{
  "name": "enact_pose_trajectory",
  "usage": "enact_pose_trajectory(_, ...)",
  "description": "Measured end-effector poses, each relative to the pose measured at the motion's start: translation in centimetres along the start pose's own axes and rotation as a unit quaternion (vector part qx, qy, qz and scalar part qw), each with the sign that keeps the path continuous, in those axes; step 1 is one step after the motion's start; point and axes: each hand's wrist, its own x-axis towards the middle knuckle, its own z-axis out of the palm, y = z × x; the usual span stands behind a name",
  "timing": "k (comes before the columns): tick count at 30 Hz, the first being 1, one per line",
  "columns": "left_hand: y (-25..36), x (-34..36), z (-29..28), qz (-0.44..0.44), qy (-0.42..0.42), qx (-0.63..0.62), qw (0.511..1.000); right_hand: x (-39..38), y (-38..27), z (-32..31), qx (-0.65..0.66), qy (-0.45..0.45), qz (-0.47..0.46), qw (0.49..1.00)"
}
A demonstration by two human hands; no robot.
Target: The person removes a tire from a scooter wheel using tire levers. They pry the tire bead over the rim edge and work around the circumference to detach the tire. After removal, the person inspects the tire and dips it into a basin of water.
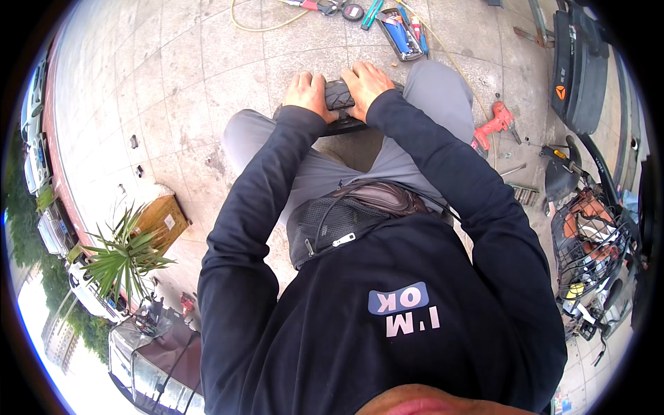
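Note:
Between my bent knees stands a black tyre (pixel 339 95) with a block tread, seen from above. My left hand (pixel 308 93) is closed over its left part, thumb on the near side and fingers toward the far side. On the right part lies my right hand (pixel 367 86), gripping it the same way, its thumb close to the left one. The fingertips are partly hidden behind the rubber. The lower part of the tyre is out of sight.
Beyond my right knee are an open tray of tools (pixel 401 33) and a round black object (pixel 353 12). A red cordless power tool (pixel 493 127) lies right of that knee. A wire basket (pixel 591 232) stands at the right, a potted plant (pixel 124 256) at the left.

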Motion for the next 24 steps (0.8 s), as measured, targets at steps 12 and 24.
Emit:
enact_pose_trajectory(12, 2.0, -0.1, -0.3, 0.011, 0.017, -0.004, 1.0, -1.4, 1.0, 0.0, 0.029, 0.058, -0.011, 0.998)
enact_pose_trajectory(24, 2.7, -0.2, 1.1, 0.007, 0.027, 0.034, 0.999, -2.6, 1.5, 1.0, 0.001, 0.055, 0.001, 0.998)
